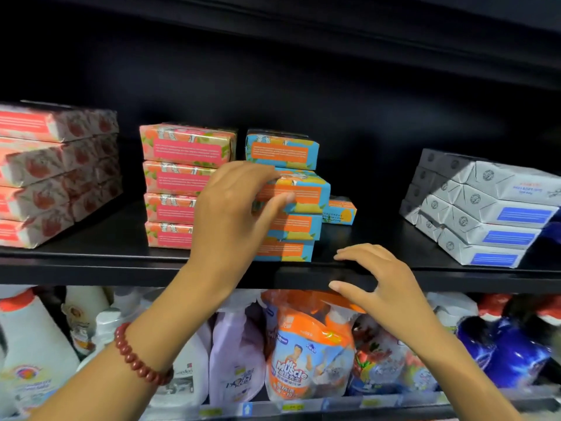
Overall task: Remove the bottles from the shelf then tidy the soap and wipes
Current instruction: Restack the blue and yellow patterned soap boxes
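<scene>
Tidying the soap: a person's left hand point(230, 208), arm with a red bead bracelet point(139, 354) rising from the lower left, is reaching into the uneven stack of blue-and-orange paper-wrapped soap boxes point(291, 229) standing near the front of the black metal shelf point(91, 262). Its fingers point(270, 174) are curling over the blue-and-orange soap box 2nd from the top point(306, 192), with the thumb pressing on its front face, pinching it. The top soap box point(282, 148) is sitting off to the left, so shifting the box beneath is likely risking a slide or a topple over the shelf lip onto the plastic spray bottles point(303, 354) below. The right hand point(382, 281) is hovering at the lip, fingers spread and released, grasping nothing. The grey paper-wrapped wipes packs point(485, 214) are lying askew at the right.
</scene>
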`<state>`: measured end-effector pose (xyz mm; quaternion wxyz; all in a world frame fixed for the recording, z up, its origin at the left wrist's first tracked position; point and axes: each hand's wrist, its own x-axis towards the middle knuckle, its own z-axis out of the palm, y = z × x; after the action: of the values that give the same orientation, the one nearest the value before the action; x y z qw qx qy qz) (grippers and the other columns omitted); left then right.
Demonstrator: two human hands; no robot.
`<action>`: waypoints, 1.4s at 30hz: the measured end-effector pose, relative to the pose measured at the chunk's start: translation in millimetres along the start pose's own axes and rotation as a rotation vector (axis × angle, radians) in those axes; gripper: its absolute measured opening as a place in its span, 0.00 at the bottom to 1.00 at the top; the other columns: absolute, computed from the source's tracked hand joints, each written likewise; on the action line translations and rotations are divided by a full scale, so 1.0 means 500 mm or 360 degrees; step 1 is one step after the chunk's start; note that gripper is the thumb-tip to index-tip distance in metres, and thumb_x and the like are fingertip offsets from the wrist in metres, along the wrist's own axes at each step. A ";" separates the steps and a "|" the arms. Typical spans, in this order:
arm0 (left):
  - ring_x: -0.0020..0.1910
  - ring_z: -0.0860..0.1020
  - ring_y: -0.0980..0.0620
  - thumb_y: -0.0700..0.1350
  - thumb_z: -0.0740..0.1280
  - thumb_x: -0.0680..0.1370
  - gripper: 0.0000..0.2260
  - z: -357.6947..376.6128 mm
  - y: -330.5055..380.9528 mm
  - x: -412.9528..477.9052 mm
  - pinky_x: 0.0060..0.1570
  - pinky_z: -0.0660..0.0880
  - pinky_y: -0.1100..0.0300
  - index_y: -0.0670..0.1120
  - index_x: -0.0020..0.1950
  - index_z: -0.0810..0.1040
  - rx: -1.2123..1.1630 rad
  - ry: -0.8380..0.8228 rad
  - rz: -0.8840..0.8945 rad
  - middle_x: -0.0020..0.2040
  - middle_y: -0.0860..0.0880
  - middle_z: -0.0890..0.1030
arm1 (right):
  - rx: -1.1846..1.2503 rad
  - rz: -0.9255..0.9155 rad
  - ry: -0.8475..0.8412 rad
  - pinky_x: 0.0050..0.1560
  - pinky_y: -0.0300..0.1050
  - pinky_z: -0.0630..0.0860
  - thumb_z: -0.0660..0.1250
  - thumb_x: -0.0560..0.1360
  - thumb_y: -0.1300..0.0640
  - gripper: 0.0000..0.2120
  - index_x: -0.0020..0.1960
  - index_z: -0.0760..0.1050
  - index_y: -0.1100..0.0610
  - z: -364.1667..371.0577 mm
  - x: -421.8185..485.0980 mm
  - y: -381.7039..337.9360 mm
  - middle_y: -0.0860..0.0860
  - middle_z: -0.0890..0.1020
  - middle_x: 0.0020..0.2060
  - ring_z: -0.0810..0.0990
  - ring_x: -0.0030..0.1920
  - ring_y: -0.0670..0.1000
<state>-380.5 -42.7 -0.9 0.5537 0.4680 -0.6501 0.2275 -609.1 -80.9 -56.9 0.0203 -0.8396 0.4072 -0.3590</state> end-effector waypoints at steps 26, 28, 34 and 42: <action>0.36 0.81 0.48 0.54 0.60 0.75 0.18 0.164 0.121 -0.111 0.34 0.76 0.56 0.44 0.38 0.83 0.0151 -0.0591 0.0142 0.35 0.49 0.83 | -0.0080 -0.0033 -0.0315 0.68 0.41 0.60 0.65 0.77 0.56 0.22 0.70 0.67 0.54 -0.008 0.190 0.136 0.50 0.69 0.69 0.65 0.70 0.50; 0.37 0.82 0.49 0.54 0.61 0.74 0.17 0.168 0.124 -0.111 0.36 0.72 0.60 0.45 0.39 0.84 0.0126 -0.0536 0.0089 0.36 0.50 0.84 | -0.0090 -0.0079 -0.0248 0.66 0.44 0.65 0.67 0.75 0.54 0.21 0.67 0.71 0.52 -0.020 0.175 0.137 0.48 0.72 0.66 0.68 0.66 0.49; 0.40 0.83 0.53 0.56 0.69 0.70 0.14 0.166 0.132 -0.113 0.39 0.73 0.65 0.47 0.41 0.86 0.0115 -0.0543 -0.0096 0.40 0.52 0.85 | 0.0011 -0.0076 -0.0119 0.51 0.43 0.67 0.74 0.68 0.46 0.23 0.59 0.73 0.52 -0.076 0.150 0.124 0.47 0.74 0.53 0.69 0.57 0.49; 0.51 0.80 0.55 0.63 0.62 0.72 0.25 0.152 0.144 -0.113 0.49 0.76 0.61 0.46 0.58 0.81 0.0018 -0.0555 -0.0250 0.52 0.51 0.83 | 0.0132 -0.0011 -0.0080 0.48 0.40 0.68 0.76 0.67 0.51 0.27 0.61 0.72 0.58 -0.071 0.128 0.140 0.50 0.71 0.52 0.73 0.51 0.49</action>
<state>-483.9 -51.5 -59.1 0.4462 0.5526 -0.6964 0.1027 -651.8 -163.4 -16.0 0.0641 -0.8483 0.3883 -0.3543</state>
